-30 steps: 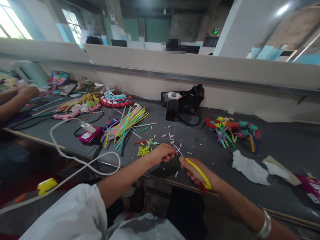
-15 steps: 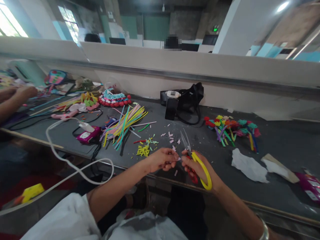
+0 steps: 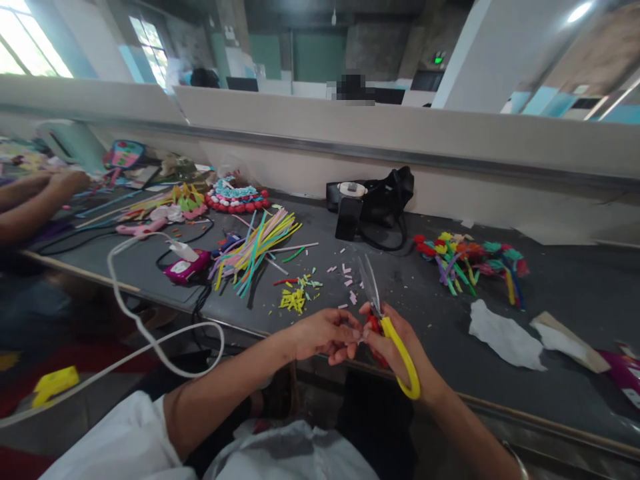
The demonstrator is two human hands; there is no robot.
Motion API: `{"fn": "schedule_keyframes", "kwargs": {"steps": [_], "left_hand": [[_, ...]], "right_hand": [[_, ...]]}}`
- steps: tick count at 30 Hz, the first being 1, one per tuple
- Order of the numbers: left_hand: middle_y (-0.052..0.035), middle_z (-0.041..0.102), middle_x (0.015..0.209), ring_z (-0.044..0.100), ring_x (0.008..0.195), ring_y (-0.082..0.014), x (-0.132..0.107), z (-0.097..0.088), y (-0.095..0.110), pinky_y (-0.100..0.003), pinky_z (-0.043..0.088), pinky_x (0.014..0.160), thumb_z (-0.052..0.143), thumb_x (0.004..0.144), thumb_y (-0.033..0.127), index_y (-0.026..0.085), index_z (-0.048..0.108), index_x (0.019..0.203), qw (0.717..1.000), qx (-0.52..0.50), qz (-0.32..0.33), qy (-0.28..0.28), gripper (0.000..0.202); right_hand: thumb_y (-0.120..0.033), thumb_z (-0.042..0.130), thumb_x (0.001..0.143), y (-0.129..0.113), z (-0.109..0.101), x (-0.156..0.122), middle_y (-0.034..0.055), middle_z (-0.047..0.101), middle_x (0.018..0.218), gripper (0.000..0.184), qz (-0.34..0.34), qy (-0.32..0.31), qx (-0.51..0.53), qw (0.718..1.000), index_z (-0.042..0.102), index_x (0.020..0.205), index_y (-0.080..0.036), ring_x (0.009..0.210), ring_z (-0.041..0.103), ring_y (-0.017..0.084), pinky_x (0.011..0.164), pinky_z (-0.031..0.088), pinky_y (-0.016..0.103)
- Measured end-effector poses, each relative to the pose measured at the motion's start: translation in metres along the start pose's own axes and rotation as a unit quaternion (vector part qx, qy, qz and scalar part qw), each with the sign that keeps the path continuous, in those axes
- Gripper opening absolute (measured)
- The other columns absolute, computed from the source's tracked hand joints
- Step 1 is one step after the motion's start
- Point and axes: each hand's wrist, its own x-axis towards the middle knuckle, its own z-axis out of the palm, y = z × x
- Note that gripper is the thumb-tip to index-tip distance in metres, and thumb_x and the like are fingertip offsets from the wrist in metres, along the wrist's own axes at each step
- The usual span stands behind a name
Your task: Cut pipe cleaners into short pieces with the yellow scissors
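My right hand (image 3: 400, 343) is closed round a pair of scissors (image 3: 400, 353) with one yellow and one red handle loop. Their blades point up and away over the table. My left hand (image 3: 330, 333) is pinched, its fingertips meeting those of my right hand just left of the scissors. A tiny pale lilac piece shows between the fingertips, mostly hidden. Beyond my hands lie loose lilac snippets (image 3: 349, 282). A small heap of yellow snippets (image 3: 293, 300) lies to the left, with pale green bits beside it.
A bundle of coloured fuzzy strips (image 3: 257, 250) lies left, near a purple power socket (image 3: 187, 268) with a white cable. At the back are a black bag (image 3: 387, 207) and phone (image 3: 349, 219). Colourful fuzzy flowers (image 3: 467, 257) and white paper (image 3: 505, 337) lie right. Another person's hands (image 3: 65, 183) work far left.
Both hands have come slightly lower, toward the table's front edge, with the scissors still in my right hand. The lilac piece at my fingertips is less visible. The view has shifted a little.
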Motion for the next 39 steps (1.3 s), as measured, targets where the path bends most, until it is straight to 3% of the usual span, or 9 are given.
{"fn": "schedule_keyframes", "kwargs": {"steps": [3,6,13,18,22,32,39], "left_hand": [[-0.0051,0.066,0.062,0.054,0.042,-0.0102,-0.001,-0.001,0.003,-0.022,0.041,0.041,0.063,0.076,0.046,0.012,0.06,0.076,0.999,0.025,-0.034,-0.004,0.035],[-0.0078,0.068,0.064,0.056,0.043,-0.0111,-0.004,-0.002,0.008,-0.022,0.044,0.041,0.062,0.075,0.042,0.011,0.061,0.069,0.997,0.042,-0.056,0.008,0.031],[-0.0001,0.063,0.055,0.051,0.039,-0.0083,-0.007,0.004,0.007,-0.019,0.039,0.036,0.067,0.067,0.035,0.013,0.063,0.076,0.993,0.094,-0.045,0.046,0.023],[0.0047,0.055,0.046,0.041,0.03,-0.0053,-0.006,0.002,0.004,-0.016,0.027,0.029,0.06,0.068,0.028,0.015,0.061,0.07,0.985,0.082,0.022,0.149,0.013],[0.0043,0.057,0.047,0.042,0.029,-0.0055,-0.006,-0.001,0.006,-0.017,0.029,0.029,0.061,0.069,0.028,0.015,0.06,0.069,0.982,0.043,0.039,0.181,0.013],[0.0028,0.058,0.049,0.048,0.032,-0.0073,-0.001,0.003,0.007,-0.018,0.038,0.035,0.06,0.068,0.026,0.014,0.061,0.069,0.988,0.059,0.025,0.139,0.012],[0.0025,0.059,0.051,0.052,0.037,-0.0083,-0.001,-0.004,0.005,-0.018,0.039,0.037,0.061,0.068,0.031,0.015,0.062,0.071,0.989,0.066,0.01,0.13,0.017]], "right_hand": [[-0.029,0.053,0.076,-0.002,-0.002,0.001,-0.0028,0.055,0.072,0.024,-0.015,0.018,-0.04,0.999,0.053,0.098,-0.02,0.057,0.05,0.011,0.057,0.043,0.022],[-0.029,0.052,0.076,-0.002,-0.004,0.001,-0.0029,0.054,0.071,0.023,-0.018,0.025,-0.053,0.998,0.053,0.097,-0.02,0.055,0.048,0.011,0.056,0.042,0.023],[-0.029,0.055,0.076,0.008,-0.006,0.002,-0.0001,0.058,0.077,0.027,-0.029,0.041,-0.079,0.996,0.054,0.101,-0.019,0.065,0.056,0.013,0.065,0.046,0.024],[-0.055,0.052,0.082,0.009,-0.005,-0.014,-0.0015,0.056,0.069,0.043,0.082,-0.014,-0.029,0.996,0.052,0.109,-0.021,0.055,0.054,0.012,0.048,0.042,0.021],[-0.07,0.043,0.081,0.019,0.004,-0.035,-0.0033,0.052,0.065,0.055,0.161,-0.051,0.018,0.986,0.054,0.104,-0.022,0.046,0.047,0.009,0.038,0.036,0.017],[-0.07,0.047,0.081,0.025,0.006,-0.036,-0.0056,0.047,0.057,0.048,0.112,-0.144,0.006,0.983,0.053,0.088,-0.023,0.04,0.039,0.006,0.035,0.03,0.017],[-0.076,0.035,0.081,0.023,0.012,-0.035,-0.0039,0.05,0.062,0.057,0.131,-0.125,0.001,0.983,0.049,0.089,-0.022,0.043,0.046,0.008,0.036,0.038,0.017]]}}
